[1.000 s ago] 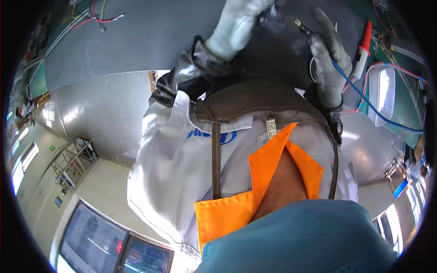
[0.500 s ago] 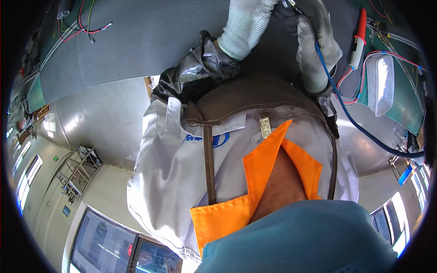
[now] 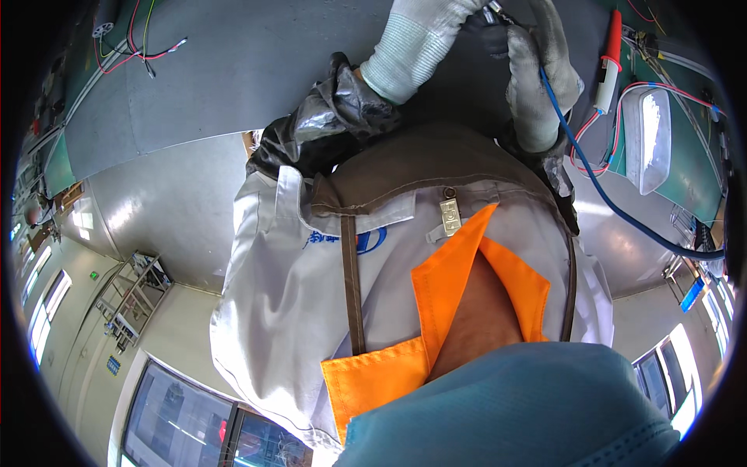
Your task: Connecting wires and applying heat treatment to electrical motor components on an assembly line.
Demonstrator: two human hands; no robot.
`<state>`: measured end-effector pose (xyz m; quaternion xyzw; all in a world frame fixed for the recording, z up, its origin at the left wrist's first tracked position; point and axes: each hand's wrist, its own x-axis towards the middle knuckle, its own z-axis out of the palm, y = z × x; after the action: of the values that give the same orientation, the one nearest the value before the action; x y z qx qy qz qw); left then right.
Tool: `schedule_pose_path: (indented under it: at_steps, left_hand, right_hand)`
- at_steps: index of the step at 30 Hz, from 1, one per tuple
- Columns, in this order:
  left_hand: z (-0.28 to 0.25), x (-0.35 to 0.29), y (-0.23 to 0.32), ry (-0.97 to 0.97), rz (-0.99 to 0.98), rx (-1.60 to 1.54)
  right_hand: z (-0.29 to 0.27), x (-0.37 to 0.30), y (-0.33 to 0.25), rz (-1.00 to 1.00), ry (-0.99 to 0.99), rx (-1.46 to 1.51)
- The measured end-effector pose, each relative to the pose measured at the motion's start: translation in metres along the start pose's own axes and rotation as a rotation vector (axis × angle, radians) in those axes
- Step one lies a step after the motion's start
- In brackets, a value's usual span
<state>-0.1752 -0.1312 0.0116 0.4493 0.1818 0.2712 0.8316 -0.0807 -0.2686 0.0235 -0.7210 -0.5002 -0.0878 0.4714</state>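
Note:
Both of my hands wear pale knit gloves with dark fingertips and work at the top edge over the grey tabletop. My right hand (image 3: pixel 539 89) is closed around the end of a blue cable (image 3: pixel 599 187), which runs down and off to the right. A small shiny metal piece (image 3: pixel 490 14) shows between the hands, close to the cable's end. Reaching in from the left, my left hand (image 3: pixel 436 27) has its fingers bent together beside that metal piece. The picture's top edge cuts off part of both hands, so what the left fingers pinch is hidden.
On the right lie a red-and-white pen-shaped tool (image 3: pixel 609 66) with red and blue leads and a clear plastic tray (image 3: pixel 649 140). Thin loose wires (image 3: pixel 144 54) end in connectors at the upper left, beside a dark cylinder (image 3: pixel 103 19). The grey tabletop (image 3: pixel 233 70) has a near edge.
My left hand and forearm have shifted slightly left and down. The right hand stays almost in place, still on the blue cable, and more of the metal piece shows.

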Motion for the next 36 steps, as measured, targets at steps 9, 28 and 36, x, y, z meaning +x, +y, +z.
schedule_pose_path:
  at_steps: [9,28,36]
  left_hand:
    - [-0.003,0.003,0.010,-0.253,-0.048,-0.037]
    - [-0.011,-0.006,-0.013,-0.171,-0.001,0.111]
    - [-0.026,-0.001,-0.016,-0.169,0.087,-0.034]
  right_hand:
    - [-0.010,0.004,0.018,0.348,-0.188,0.629]
    - [-0.020,-0.003,0.009,0.462,-0.195,0.616]
    - [-0.089,-0.001,0.076,0.318,-0.040,-0.238]
